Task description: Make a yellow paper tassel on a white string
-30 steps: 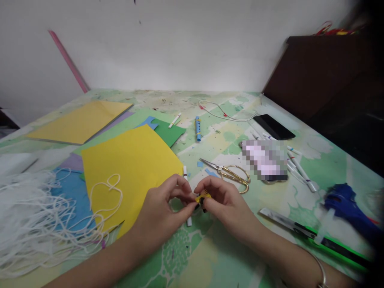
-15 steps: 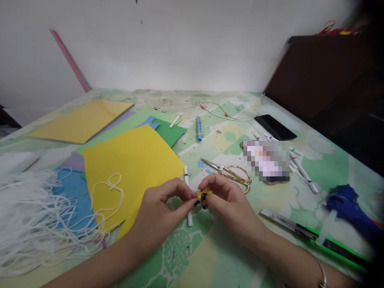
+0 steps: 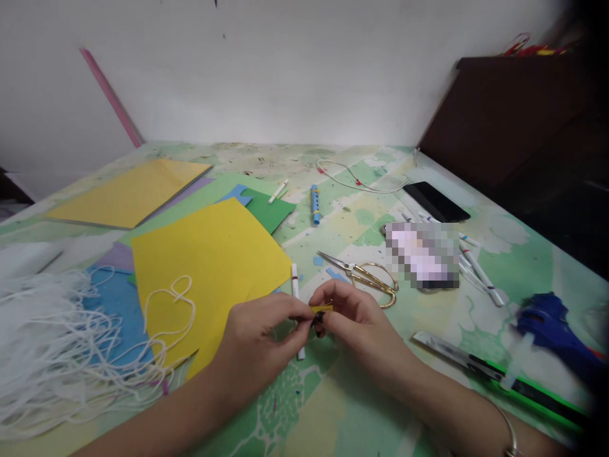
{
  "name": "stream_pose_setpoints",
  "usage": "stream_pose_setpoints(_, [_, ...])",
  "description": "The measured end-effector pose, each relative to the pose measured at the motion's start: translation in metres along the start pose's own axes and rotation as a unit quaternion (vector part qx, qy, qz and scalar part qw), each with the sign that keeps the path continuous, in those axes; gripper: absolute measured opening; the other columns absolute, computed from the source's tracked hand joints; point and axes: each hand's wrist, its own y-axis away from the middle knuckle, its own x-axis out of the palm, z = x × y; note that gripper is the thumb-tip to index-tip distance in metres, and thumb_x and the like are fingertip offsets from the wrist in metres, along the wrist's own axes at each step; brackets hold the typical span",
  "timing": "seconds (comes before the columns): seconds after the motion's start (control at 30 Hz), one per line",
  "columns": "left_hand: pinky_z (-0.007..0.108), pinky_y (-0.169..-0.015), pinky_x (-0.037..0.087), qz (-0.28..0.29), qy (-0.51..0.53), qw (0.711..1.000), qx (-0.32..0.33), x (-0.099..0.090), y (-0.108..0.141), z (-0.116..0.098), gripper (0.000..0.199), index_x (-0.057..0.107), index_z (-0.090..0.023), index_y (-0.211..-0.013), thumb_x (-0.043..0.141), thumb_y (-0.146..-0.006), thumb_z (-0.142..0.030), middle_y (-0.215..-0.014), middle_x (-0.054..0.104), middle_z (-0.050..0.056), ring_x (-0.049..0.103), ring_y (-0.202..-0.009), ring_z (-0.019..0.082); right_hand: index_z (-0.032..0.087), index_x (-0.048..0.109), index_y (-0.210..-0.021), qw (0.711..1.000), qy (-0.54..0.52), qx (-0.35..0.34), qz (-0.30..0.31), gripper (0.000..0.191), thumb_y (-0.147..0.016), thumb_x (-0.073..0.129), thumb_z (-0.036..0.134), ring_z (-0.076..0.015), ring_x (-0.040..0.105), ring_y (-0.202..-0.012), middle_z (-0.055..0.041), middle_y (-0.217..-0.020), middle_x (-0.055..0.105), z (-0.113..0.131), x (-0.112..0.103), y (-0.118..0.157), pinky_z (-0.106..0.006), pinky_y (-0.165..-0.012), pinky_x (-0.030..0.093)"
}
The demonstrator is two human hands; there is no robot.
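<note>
A small yellow paper piece (image 3: 322,309) is pinched between the fingertips of both hands, low over the table's middle. My left hand (image 3: 266,330) closes on its left end with thumb and forefinger. My right hand (image 3: 354,317) grips the right side, fingers curled round it, so most of the piece is hidden. Under the left fingertips lies a white marker (image 3: 295,282) with a dark red band. Gold-handled scissors (image 3: 364,276) rest just beyond my right hand, blades pointing left. Beside my left hand is a large yellow sheet (image 3: 209,260).
White string (image 3: 114,336) is heaped at the left. A blue paper tube (image 3: 314,204) stands out further back. To the right are a box cutter (image 3: 480,365), a blue glue gun (image 3: 556,330), a black phone (image 3: 436,201), a blurred-out phone (image 3: 419,254) and several markers (image 3: 480,266).
Both hands have drawn slightly closer together at the fingertips, and the yellow piece has turned a little, showing less of itself. Everything on the table stays where it was.
</note>
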Motion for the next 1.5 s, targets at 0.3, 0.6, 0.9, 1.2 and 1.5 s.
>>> stream_pose_setpoints(0.3, [0.019,-0.064,0.05,0.013,-0.006,1.0,0.027,-0.0003,0.0015,0.0017,0.013,0.066,-0.016,-0.074,0.062,-0.073,-0.004,-0.071,0.072,0.001,0.066,-0.066,0.011,0.017,0.057,-0.078,1.0,0.002,-0.001,0.002,0.018,-0.063,0.055,0.007,-0.0105,0.054,-0.066,0.0018,-0.073,0.057,0.0007,-0.0001,0.0001,-0.024,-0.062,0.043])
stream_pose_setpoints(0.6, [0.018,-0.06,0.048,-0.012,0.018,1.0,0.015,0.0027,-0.0003,0.0028,0.014,0.067,-0.016,-0.07,0.063,-0.069,-0.002,-0.066,0.07,-0.001,0.065,-0.061,0.01,0.016,0.058,-0.079,1.0,0.005,0.005,-0.006,0.015,-0.066,0.055,0.011,-0.0105,0.052,-0.066,0.002,-0.071,0.057,-0.0008,-0.0006,-0.0004,-0.024,-0.062,0.041])
stream_pose_setpoints(0.9, [0.015,-0.06,0.049,-0.022,0.04,0.999,0.006,0.0025,-0.0014,0.0012,0.014,0.068,-0.015,-0.069,0.064,-0.068,-0.002,-0.065,0.07,-0.002,0.065,-0.06,0.008,0.016,0.06,-0.077,0.999,-0.035,0.017,-0.021,0.017,-0.062,0.056,0.009,-0.0101,0.051,-0.062,0.0014,-0.066,0.058,-0.0013,-0.0014,-0.0001,-0.024,-0.06,0.04])
stream_pose_setpoints(1.2, [0.015,-0.057,0.049,-0.012,0.057,0.997,-0.048,0.0031,0.0006,0.0008,0.015,0.069,-0.018,-0.067,0.065,-0.068,-0.003,-0.062,0.071,-0.004,0.064,-0.057,0.008,0.016,0.059,-0.077,1.0,-0.02,0.004,-0.015,0.015,-0.064,0.055,0.01,-0.0117,0.052,-0.066,0.0007,-0.069,0.058,-0.0003,-0.0011,0.0012,-0.026,-0.063,0.039])
stream_pose_setpoints(1.5, [0.019,-0.059,0.052,0.005,0.163,0.968,-0.19,0.0024,-0.0015,0.0028,0.009,0.068,-0.019,-0.067,0.064,-0.068,-0.011,-0.065,0.071,-0.001,0.066,-0.061,0.012,0.017,0.057,-0.081,0.999,0.019,-0.032,-0.009,0.018,-0.065,0.055,0.009,-0.0134,0.052,-0.074,0.0005,-0.078,0.055,-0.0026,-0.001,-0.0005,-0.028,-0.068,0.04])
